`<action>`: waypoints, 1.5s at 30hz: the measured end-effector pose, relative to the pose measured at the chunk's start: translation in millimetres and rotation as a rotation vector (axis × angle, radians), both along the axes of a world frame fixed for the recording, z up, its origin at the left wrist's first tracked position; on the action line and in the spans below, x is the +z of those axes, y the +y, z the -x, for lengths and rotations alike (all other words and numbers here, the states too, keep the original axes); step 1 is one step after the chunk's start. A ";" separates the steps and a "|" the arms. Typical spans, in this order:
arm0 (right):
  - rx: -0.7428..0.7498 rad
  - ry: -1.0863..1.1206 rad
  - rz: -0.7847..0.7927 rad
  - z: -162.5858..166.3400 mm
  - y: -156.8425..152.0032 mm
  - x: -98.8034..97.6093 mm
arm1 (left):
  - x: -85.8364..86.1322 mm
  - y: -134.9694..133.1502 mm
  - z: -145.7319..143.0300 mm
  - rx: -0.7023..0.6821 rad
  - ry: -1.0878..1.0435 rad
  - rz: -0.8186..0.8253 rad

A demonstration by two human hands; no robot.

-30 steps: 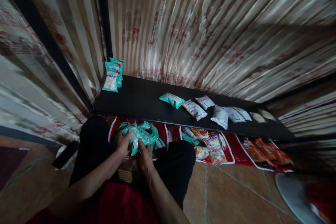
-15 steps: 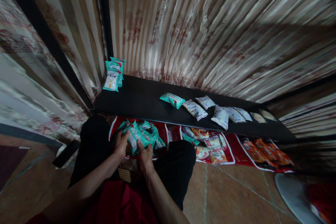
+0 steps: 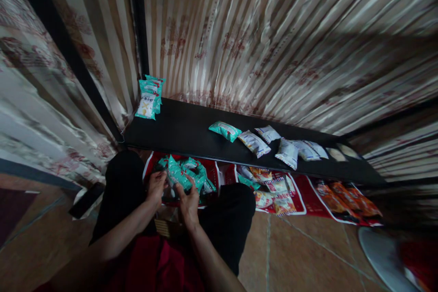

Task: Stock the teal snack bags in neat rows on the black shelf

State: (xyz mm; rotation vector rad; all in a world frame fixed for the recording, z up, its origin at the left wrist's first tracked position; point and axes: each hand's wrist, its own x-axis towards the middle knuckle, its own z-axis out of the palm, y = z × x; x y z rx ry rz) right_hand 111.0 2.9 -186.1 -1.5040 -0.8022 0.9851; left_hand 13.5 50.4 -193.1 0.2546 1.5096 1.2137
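On the tiled floor (image 3: 48, 237) at the far left: a dark slab (image 3: 86, 201), just beside a black trouser leg (image 3: 118, 196). Higher up, on the left end of the black bench (image 3: 179, 123): a stack (image 3: 146, 106) of overlapping teal packs. In front of the bench, over a red, white-edged holder (image 3: 214, 167): the left hand (image 3: 156, 188), fingers bent inward at the left edge of a teal pack (image 3: 177, 172); cannot tell whether clamped on it. Then the pack itself, above a heap (image 3: 201, 177) of similar ones in the holder. On its lower right part: the right hand (image 3: 188, 198), thumb and fingers clamped on it. Farther right, on the bench: a loose teal packet (image 3: 225, 131), close to several white packs (image 3: 253, 143) in an uneven row, then two pale pieces (image 3: 336, 153), blurred. Below the bench's front edge: mixed packs (image 3: 282, 200) in red surroundings, then orange packs (image 3: 345, 198). Lowest right: a grey rounded object (image 3: 374, 253), cut off.
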 end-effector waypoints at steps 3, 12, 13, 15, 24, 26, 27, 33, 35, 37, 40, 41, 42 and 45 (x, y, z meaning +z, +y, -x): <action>0.017 -0.129 -0.045 -1.5 -1.7 0.2 | 1.7 -1.1 1.4 -0.015 -0.030 -0.008; 0.189 -0.632 -0.263 -8.6 -4.5 -10.8 | 10.3 -3.3 5.5 -0.054 -0.149 0.056; 0.206 -0.671 -0.277 -9.0 -5.1 -11.7 | 12.2 -3.2 5.7 -0.061 -0.164 0.065; 0.242 -0.738 -0.297 -9.4 -6.8 -11.3 | 16.0 -2.9 5.9 -0.069 -0.198 0.079; 0.361 -0.981 -0.381 -7.4 -12.5 -1.0 | 25.1 -1.0 5.2 -0.081 -0.318 0.094; 0.365 -1.018 -0.412 -7.1 -12.8 -3.0 | 27.3 -0.2 5.5 -0.093 -0.338 0.097; 0.364 -1.033 -0.426 -6.9 -13.0 -4.1 | 28.3 0.3 5.8 -0.100 -0.345 0.092; 0.371 -1.078 -0.472 -2.0 -17.4 -5.2 | 28.7 1.5 8.4 -0.191 -0.301 0.026; 0.380 -1.076 -0.465 0.6 -20.0 -4.1 | 28.6 1.2 9.3 -0.203 -0.283 0.003; 0.398 -1.073 -0.454 2.9 -22.6 -3.6 | 29.1 1.2 10.1 -0.178 -0.257 -0.006; 0.423 -1.072 -0.455 4.8 -25.9 -4.2 | 29.0 2.2 11.5 -0.131 -0.197 -0.008; 0.429 -1.070 -0.462 5.1 -26.7 -4.5 | 28.2 2.6 12.0 -0.127 -0.184 -0.013; 0.436 -1.064 -0.467 5.2 -27.5 -4.6 | 27.1 3.0 12.6 -0.128 -0.177 -0.020; 0.468 -1.029 -0.474 4.5 -28.9 -2.7 | 22.7 3.8 14.2 -0.135 -0.154 -0.032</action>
